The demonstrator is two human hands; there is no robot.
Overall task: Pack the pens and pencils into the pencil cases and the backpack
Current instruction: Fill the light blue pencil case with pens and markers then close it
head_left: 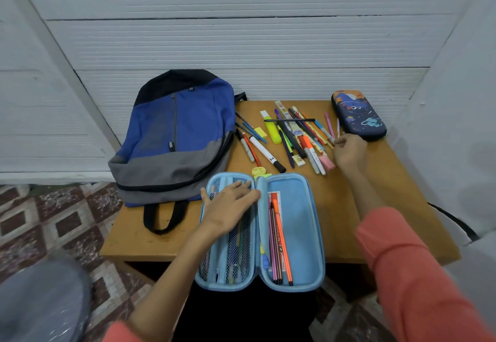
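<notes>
While the left hand lies flat with fingers spread on the mesh-pocket half of the open light-blue pencil case at the near edge of the wooden table, the right hand reaches to the far right, fingers curled at the edge of the loose pile of pens and pencils; whether it grips one I cannot tell. Several fineliners, among them an orange pen, lie in the case's right half. A blue and grey backpack lies flat on the left of the table, overhanging the edge. A closed dark-blue pencil case with a cartoon print sits at the far right corner, just beyond the right hand.
</notes>
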